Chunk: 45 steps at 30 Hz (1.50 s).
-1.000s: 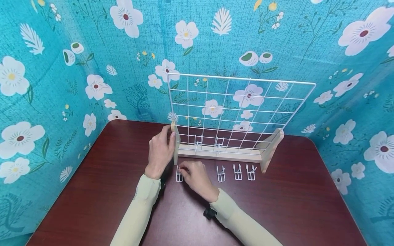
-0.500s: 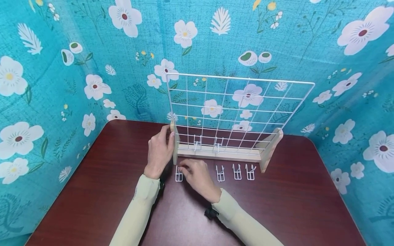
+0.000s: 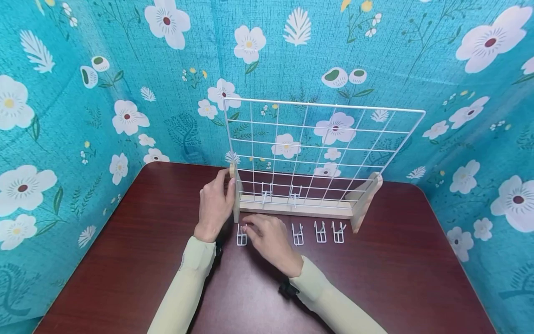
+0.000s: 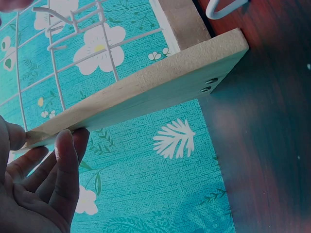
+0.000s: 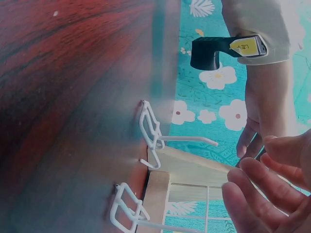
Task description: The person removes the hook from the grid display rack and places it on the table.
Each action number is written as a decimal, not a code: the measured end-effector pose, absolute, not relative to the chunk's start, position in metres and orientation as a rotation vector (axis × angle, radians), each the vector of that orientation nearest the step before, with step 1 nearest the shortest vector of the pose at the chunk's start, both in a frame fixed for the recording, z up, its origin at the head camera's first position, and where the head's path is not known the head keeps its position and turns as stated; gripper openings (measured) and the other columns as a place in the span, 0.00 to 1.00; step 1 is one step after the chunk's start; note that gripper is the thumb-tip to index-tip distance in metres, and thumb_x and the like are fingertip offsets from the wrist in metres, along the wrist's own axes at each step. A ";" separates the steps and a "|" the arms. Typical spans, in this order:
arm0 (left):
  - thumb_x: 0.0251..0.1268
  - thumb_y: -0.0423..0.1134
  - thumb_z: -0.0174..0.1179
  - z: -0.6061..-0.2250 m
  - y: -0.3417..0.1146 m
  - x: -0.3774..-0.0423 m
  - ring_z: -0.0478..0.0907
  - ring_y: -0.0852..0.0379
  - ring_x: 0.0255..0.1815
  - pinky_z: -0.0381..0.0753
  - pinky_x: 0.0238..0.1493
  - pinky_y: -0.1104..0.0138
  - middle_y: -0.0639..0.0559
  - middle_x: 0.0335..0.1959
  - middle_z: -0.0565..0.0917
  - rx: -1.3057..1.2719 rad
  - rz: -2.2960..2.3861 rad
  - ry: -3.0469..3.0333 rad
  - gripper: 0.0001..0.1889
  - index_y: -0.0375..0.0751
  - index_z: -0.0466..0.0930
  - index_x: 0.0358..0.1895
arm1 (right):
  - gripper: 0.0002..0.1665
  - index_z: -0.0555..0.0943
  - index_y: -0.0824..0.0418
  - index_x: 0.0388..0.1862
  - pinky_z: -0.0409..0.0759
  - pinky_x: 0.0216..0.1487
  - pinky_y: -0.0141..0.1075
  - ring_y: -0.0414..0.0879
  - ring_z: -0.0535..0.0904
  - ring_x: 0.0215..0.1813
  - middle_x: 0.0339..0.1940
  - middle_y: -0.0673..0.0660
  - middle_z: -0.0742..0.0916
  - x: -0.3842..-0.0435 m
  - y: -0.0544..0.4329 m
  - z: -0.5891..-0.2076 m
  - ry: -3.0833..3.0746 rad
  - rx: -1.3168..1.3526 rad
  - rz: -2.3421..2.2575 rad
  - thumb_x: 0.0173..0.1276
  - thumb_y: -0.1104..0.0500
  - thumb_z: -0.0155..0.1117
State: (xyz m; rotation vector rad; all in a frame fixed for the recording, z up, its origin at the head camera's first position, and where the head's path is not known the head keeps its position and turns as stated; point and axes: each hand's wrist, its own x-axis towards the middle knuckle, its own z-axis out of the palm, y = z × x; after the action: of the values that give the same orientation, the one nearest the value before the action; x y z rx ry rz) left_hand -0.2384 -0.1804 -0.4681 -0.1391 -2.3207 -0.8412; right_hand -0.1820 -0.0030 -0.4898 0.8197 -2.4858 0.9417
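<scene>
A white wire grid panel (image 3: 306, 139) stands upright in a wooden stand (image 3: 292, 208). My left hand (image 3: 214, 206) holds the upper end of the stand's left side board (image 4: 160, 80), its thumb at the front edge and fingertips against the outer face. My right hand (image 3: 271, 239) is close over the table, loosely curled with nothing in its fingers. Just left of its fingertips lies a white wire hook (image 3: 241, 235). The right wrist view shows that hook and another wire hook (image 5: 127, 208), with the right fingers (image 5: 262, 182) apart from both.
Three more wire hooks (image 3: 320, 232) lie in a row on the dark red wooden table (image 3: 396, 278), before the stand. Two hooks (image 3: 267, 192) hang low on the grid. A teal flowered cloth (image 3: 187, 83) rises behind and at both sides.
The head view has shifted slightly. Both hands keep nearly the same places; the right hand hovers beside the leftmost hook throughout.
</scene>
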 end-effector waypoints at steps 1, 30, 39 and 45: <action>0.82 0.47 0.53 -0.468 -0.180 -0.238 0.90 0.40 0.37 0.85 0.37 0.47 0.41 0.38 0.91 -0.141 -0.842 -2.320 0.17 0.43 0.81 0.61 | 0.09 0.91 0.53 0.46 0.83 0.35 0.35 0.32 0.76 0.23 0.42 0.49 0.94 -0.182 -0.002 -0.489 -2.478 0.823 0.938 0.68 0.56 0.74; 0.81 0.47 0.55 -0.468 -0.180 -0.238 0.90 0.41 0.38 0.85 0.39 0.46 0.43 0.40 0.92 -0.136 -0.844 -2.324 0.16 0.44 0.81 0.61 | 0.10 0.91 0.57 0.46 0.88 0.48 0.42 0.46 0.92 0.46 0.42 0.53 0.94 -0.189 0.028 -0.475 -2.274 0.787 0.973 0.65 0.60 0.76; 0.81 0.46 0.55 -0.469 -0.180 -0.238 0.90 0.42 0.36 0.85 0.37 0.47 0.43 0.37 0.91 -0.145 -0.847 -2.310 0.16 0.44 0.82 0.61 | 0.11 0.91 0.59 0.46 0.87 0.43 0.42 0.47 0.91 0.41 0.41 0.55 0.94 -0.193 0.043 -0.473 -2.250 0.754 0.967 0.65 0.61 0.77; 0.81 0.45 0.55 -0.469 -0.180 -0.238 0.90 0.42 0.34 0.85 0.36 0.47 0.43 0.35 0.91 -0.156 -0.839 -2.302 0.16 0.43 0.82 0.60 | 0.11 0.91 0.59 0.46 0.79 0.32 0.36 0.41 0.82 0.29 0.40 0.55 0.94 -0.197 0.052 -0.470 -2.247 0.719 0.969 0.64 0.61 0.78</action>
State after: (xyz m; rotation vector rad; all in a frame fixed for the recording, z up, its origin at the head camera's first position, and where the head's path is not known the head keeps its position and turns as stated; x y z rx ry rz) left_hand -0.2384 -0.1802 -0.4687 -0.1555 -2.3022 -0.8388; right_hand -0.1965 0.0522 -0.4695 0.7185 -2.2474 0.9685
